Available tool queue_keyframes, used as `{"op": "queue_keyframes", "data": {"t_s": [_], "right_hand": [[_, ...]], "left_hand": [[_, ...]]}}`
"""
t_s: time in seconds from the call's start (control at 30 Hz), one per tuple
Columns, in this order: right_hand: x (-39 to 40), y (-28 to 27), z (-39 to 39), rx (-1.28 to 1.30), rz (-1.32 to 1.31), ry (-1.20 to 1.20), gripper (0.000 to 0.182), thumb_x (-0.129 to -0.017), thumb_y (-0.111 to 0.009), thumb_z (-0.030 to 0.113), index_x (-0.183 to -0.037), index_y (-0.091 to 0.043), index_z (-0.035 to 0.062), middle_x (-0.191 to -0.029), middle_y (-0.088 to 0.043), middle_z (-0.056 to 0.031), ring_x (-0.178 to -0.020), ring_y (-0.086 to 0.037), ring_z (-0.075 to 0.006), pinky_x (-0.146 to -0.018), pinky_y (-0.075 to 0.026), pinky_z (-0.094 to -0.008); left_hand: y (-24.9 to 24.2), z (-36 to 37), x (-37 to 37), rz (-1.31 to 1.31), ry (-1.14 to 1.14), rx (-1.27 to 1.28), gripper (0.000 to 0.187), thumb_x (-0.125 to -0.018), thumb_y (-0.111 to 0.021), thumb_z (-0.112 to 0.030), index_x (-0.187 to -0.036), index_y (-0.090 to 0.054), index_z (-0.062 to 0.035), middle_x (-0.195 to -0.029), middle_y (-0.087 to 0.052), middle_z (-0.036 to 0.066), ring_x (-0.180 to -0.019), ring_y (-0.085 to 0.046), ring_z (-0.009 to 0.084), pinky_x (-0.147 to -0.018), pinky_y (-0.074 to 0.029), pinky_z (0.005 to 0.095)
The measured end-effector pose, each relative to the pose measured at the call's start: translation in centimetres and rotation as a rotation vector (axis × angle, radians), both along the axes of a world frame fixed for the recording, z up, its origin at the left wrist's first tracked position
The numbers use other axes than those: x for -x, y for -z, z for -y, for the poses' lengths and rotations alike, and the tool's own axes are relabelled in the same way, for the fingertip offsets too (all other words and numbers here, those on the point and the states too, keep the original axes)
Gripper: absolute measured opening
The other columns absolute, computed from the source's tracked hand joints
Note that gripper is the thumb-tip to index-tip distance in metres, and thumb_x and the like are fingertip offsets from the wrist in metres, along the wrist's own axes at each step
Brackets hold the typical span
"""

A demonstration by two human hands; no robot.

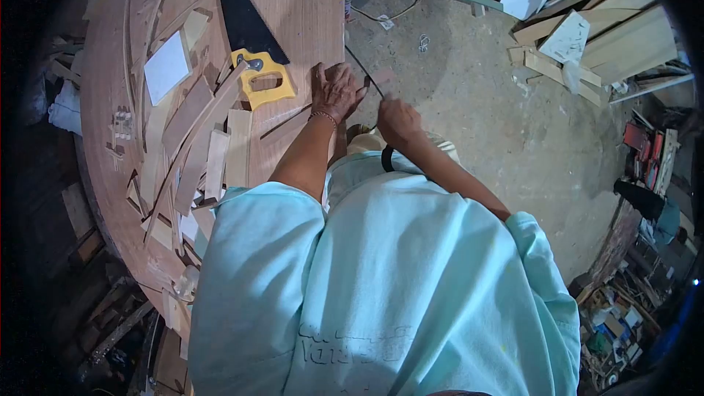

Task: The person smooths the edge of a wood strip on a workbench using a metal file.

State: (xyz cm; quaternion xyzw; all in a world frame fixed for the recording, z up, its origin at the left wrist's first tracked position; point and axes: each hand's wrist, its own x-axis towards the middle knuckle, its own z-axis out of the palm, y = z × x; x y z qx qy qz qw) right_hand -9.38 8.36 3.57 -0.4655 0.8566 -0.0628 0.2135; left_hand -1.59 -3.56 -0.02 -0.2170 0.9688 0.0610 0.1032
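My left hand [334, 94] presses down at the right edge of the workbench, its fingers bent and close together. A short reddish-brown piece of wood [383, 75] juts out past the edge beside these fingers, and the hand appears to hold it down. My right hand [400, 122] is closed in a fist around the near end of a thin dark tool [361, 64], whose handle is hidden. The tool slants up and left, close to the wood and the bench edge. A handsaw [251, 26] with a black blade and yellow handle lies flat left of my left hand.
The wooden workbench [308, 0] carries several offcuts and strips, such as a pale block [238, 139] and a white piece [167, 67]. Boards [631, 44] lean at the upper right. On the concrete floor [499, 154] lies a cord [411, 7]. Clutter [616, 330] fills the lower right.
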Motion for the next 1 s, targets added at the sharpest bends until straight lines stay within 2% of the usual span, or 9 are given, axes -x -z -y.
{"op": "queue_keyframes", "data": {"t_s": [0.03,0.07,0.1,0.23,0.4,0.57,0.67,0.77,1.0], "right_hand": [[0.3,0.9,0.6,0.077,-0.065,-0.088,0.014,-0.073,-0.042,0.014,-0.074,-0.047,0.0004,-0.062,-0.055,-0.0149,-0.062,-0.057,-0.0286,-0.051,-0.046,-0.0344],[0.4,1.0,1.3,0.085,-0.066,-0.088,0.014,-0.073,-0.042,0.014,-0.074,-0.047,0.0004,-0.062,-0.055,-0.0149,-0.062,-0.057,-0.0286,-0.051,-0.046,-0.0344],[0.3,1.1,1.9,0.060,-0.033,-0.060,0.014,-0.073,-0.041,0.014,-0.075,-0.046,0.0004,-0.063,-0.055,-0.0150,-0.062,-0.057,-0.0285,-0.052,-0.046,-0.0344],[-0.1,-0.7,-0.3,0.001,0.047,-0.017,0.015,-0.073,-0.040,0.014,-0.075,-0.047,0.0003,-0.064,-0.056,-0.0152,-0.063,-0.057,-0.0284,-0.052,-0.046,-0.0344],[-0.3,-1.5,-0.2,-0.082,0.144,0.107,0.016,-0.074,-0.039,0.014,-0.074,-0.048,0.0005,-0.065,-0.055,-0.0167,-0.064,-0.057,-0.0295,-0.054,-0.046,-0.0371],[0.5,0.0,2.3,-0.040,0.028,-0.101,0.017,-0.075,-0.037,0.014,-0.072,-0.048,0.0008,-0.069,-0.055,-0.0194,-0.067,-0.057,-0.0306,-0.056,-0.046,-0.0374],[0.1,-0.3,-0.2,-0.005,0.076,0.016,0.019,-0.076,-0.037,0.014,-0.072,-0.050,0.0012,-0.071,-0.056,-0.0196,-0.067,-0.056,-0.0313,-0.057,-0.046,-0.0383],[0.5,-3.9,-1.8,-0.168,0.216,0.103,0.022,-0.077,-0.034,0.015,-0.072,-0.051,0.0010,-0.071,-0.056,-0.0191,-0.067,-0.056,-0.0322,-0.058,-0.045,-0.0394],[0.7,-4.1,-1.6,-0.152,0.189,0.037,0.028,-0.079,-0.031,0.018,-0.076,-0.051,-0.0012,-0.074,-0.056,-0.0206,-0.068,-0.056,-0.0330,-0.060,-0.045,-0.0385]], "left_hand": [[2.0,0.4,-0.3,-0.002,0.004,0.006,0.041,-0.078,-0.032,-0.035,-0.101,-0.047,-0.0047,-0.116,-0.039,0.005,-0.113,-0.026,0.0138,-0.091,-0.011,0.0485],[5.6,1.1,-0.9,-0.082,0.122,0.340,0.041,-0.078,-0.032,-0.036,-0.100,-0.047,-0.0046,-0.115,-0.040,0.005,-0.113,-0.027,0.0140,-0.091,-0.012,0.0484],[4.9,1.5,-1.1,-0.157,0.236,0.673,0.042,-0.078,-0.033,-0.037,-0.099,-0.048,-0.0044,-0.114,-0.040,0.005,-0.112,-0.027,0.0142,-0.091,-0.012,0.0482],[0.2,0.2,-0.1,-0.060,0.009,-0.005,0.041,-0.077,-0.036,-0.037,-0.097,-0.048,-0.0031,-0.113,-0.040,0.005,-0.111,-0.029,0.0142,-0.091,-0.012,0.0474],[0.6,0.2,-0.1,-0.124,-0.001,0.002,0.040,-0.076,-0.037,-0.036,-0.095,-0.050,-0.0036,-0.111,-0.043,0.007,-0.110,-0.031,0.0149,-0.091,-0.012,0.0470],[5.8,1.4,-1.2,-0.229,0.130,0.152,0.039,-0.076,-0.036,-0.034,-0.097,-0.049,-0.0032,-0.110,-0.043,0.007,-0.111,-0.029,0.0134,-0.091,-0.013,0.0473],[1.3,0.2,-0.1,-0.079,-0.020,-0.021,0.041,-0.076,-0.036,-0.036,-0.098,-0.049,-0.0030,-0.112,-0.042,0.007,-0.112,-0.028,0.0138,-0.091,-0.011,0.0472],[1.2,0.1,-0.3,-0.214,0.016,0.024,0.038,-0.076,-0.039,-0.036,-0.090,-0.052,-0.0034,-0.107,-0.045,0.009,-0.109,-0.032,0.0162,-0.089,-0.014,0.0479],[1.4,0.2,-0.2,-0.182,0.039,0.062,0.039,-0.076,-0.040,-0.036,-0.091,-0.052,-0.0025,-0.105,-0.046,0.009,-0.107,-0.033,0.0174,-0.088,-0.014,0.0480]]}}
